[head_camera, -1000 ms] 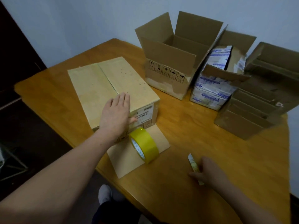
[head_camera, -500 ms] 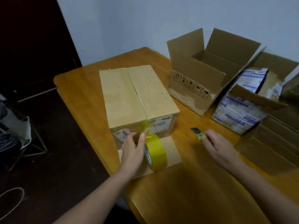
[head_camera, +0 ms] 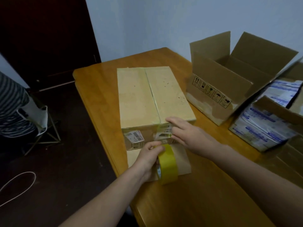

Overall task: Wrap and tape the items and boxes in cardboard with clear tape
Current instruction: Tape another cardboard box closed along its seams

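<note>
- My left hand point(head_camera: 150, 155) curls round the yellowish tape roll point(head_camera: 167, 165), thumb on top. The roll stands on edge at the near side of the table.
- A clear strip of tape point(head_camera: 161, 135) runs up from the roll onto the near face of the closed carton point(head_camera: 152, 95), towards its centre seam.
- My right hand point(head_camera: 186, 133) lies with fingers stretched out flat, pressing that strip against the carton's front; the thumb reaches the top edge. Whether anything is tucked under the palm, I cannot tell.
- A shipping label point(head_camera: 133, 135) sits on the same face, to the left of the strip.
- The roll rests on a flat cardboard sheet point(head_camera: 182, 159), which lies just in front of the carton and touches its base.
- All of this sits on a wooden table point(head_camera: 196, 202).
- To the right, well apart from the closed carton, an open carton point(head_camera: 229, 76) stands with its flaps up and handling symbols printed on its side.
- Beside it, at the right edge, another carton point(head_camera: 275, 110) holds blue-and-white packets point(head_camera: 262, 125).
- Off the table to the left: striped fabric point(head_camera: 9, 104), a metal-framed stand point(head_camera: 47, 136), a pale cord point(head_camera: 18, 182) on the dark floor and a dark door point(head_camera: 45, 38).
</note>
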